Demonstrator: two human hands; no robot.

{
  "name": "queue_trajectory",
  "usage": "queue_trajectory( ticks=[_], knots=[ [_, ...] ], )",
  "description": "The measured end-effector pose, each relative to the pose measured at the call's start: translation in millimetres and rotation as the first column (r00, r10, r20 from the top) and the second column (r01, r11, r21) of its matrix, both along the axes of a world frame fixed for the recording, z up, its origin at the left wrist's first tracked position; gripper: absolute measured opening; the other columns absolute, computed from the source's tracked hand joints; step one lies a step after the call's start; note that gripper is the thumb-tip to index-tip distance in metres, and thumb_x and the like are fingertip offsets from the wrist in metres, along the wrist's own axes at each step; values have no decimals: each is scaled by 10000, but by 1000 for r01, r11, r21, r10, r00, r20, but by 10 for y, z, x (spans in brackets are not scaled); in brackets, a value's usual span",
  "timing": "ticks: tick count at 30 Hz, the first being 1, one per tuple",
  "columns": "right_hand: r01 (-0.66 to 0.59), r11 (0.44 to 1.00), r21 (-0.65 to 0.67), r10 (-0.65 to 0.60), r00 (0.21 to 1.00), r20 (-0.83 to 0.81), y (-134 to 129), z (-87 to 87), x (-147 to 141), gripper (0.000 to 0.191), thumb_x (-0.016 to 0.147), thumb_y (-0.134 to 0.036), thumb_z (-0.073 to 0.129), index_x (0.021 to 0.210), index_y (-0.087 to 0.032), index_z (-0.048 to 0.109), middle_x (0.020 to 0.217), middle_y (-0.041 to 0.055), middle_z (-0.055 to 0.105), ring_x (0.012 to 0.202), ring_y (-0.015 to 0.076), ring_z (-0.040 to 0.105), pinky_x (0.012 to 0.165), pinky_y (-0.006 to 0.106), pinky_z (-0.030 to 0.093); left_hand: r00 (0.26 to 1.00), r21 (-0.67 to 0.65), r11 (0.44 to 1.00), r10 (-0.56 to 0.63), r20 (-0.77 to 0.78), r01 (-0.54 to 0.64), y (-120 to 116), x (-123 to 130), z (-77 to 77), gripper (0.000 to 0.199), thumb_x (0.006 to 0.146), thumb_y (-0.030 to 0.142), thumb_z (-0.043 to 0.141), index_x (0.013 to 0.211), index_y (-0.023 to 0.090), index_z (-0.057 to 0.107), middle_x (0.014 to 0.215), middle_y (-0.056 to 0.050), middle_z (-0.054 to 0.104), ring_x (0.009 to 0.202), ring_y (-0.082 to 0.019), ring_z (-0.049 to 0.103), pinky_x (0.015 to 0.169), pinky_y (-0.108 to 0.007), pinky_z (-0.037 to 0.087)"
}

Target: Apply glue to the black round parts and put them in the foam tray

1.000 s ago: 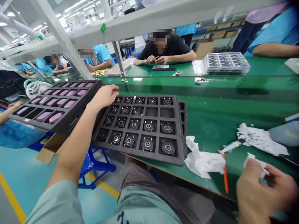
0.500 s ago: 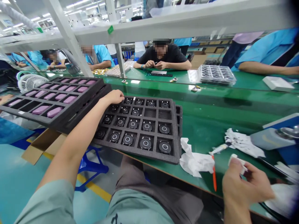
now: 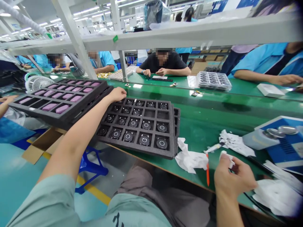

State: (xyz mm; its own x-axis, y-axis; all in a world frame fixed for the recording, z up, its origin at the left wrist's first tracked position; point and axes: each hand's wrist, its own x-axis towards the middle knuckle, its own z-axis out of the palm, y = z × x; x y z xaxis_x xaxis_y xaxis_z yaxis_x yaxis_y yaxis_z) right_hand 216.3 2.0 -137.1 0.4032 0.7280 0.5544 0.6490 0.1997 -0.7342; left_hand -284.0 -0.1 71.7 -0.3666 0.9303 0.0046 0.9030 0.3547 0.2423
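The right hand [image 3: 233, 176] pinches a small white piece [image 3: 226, 157] above the green bench [image 3: 208, 126], near crumpled tissue [image 3: 190, 160]. The open left hand [image 3: 116, 94] rests on the edge of a foam tray [image 3: 71, 119] of pink parts, just beside a second tray [image 3: 139, 150] of round black modules.

- a short sleeve [image 3: 44, 201] of soft, pale mint-green cloth, wide at the opening, covers the upper left arm
- a shirt [image 3: 134, 212] of the same pale mint green covers the chest, its cloth plain and slightly creased
- a dark printed mark [image 3: 117, 219] sits low on the shirt front, made of thin strokes like lettering, too cut off to read
- trousers [image 3: 163, 201] of matt grey-brown cloth cover the legs, with soft folds across the lap
- the left forearm [image 3: 78, 142] and left hand [image 3: 117, 94] are bare
- the right forearm [image 3: 227, 211] and right hand [image 3: 233, 178] are bare too, and so are the fingers [image 3: 246, 176]
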Motion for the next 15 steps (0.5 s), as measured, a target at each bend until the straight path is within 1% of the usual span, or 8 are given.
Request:
queue_trajectory(
  ticks=[3,5,6,7,9,12,15],
  knots=[
    [13,1000,-2,-13,1000,0,1,-14,2,367,786,-546,605,806,-194,704,639,35,566,585,212,505,591,382,418,996,26,996,-81,-24,82,210,296,126,370,974,373,641,1283,169,634,1316,-118,648,1130,-257,661,948,-476,577],
    [26,1000,-9,-26,1000,-13,5,-14,-3,355,777,-547,614,801,-204,700,632,34,562,582,219,507,587,385,417,989,23,989,-147,-29,148,363,537,217,322,950,354,666,1197,149,690,1252,-110,704,1121,-252,675,970,-463,554],
    [31,999,-13,-31,999,-20,7,-13,-6,347,771,-545,620,796,-208,696,629,33,560,580,220,507,584,384,415,984,19,984,-176,-33,177,426,654,259,276,921,321,679,1131,154,743,1196,-102,750,1104,-255,686,981,-407,531],
    [42,999,-14,-42,999,-27,10,-10,-9,342,767,-542,623,790,-208,693,625,33,557,575,220,502,580,383,412,977,4,978,-208,-35,208,472,761,295,253,882,306,697,1070,158,781,1126,-90,783,1069,-260,701,968,-374,520],
    [60,998,-14,-60,998,-35,15,-9,-12,338,768,-530,626,794,-200,696,625,38,563,574,219,500,580,381,412,964,-37,965,-262,-42,260,508,922,338,224,803,286,723,965,169,824,1017,-82,814,998,-269,722,921,-345,513],
    [69,997,-25,-70,997,-31,15,-20,-7,344,787,-522,627,837,-192,711,659,58,602,596,224,517,600,384,428,949,-107,949,-306,-71,298,434,998,310,179,745,287,735,854,187,838,973,-98,820,958,-279,731,895,-348,508],
    [57,998,-33,-58,998,-31,7,-37,-1,348,797,-517,634,872,-188,718,691,69,625,615,226,532,614,386,441,947,-198,940,-302,-111,277,297,916,203,163,749,323,734,759,187,825,890,-129,812,921,-299,739,891,-378,511]
  ],
)
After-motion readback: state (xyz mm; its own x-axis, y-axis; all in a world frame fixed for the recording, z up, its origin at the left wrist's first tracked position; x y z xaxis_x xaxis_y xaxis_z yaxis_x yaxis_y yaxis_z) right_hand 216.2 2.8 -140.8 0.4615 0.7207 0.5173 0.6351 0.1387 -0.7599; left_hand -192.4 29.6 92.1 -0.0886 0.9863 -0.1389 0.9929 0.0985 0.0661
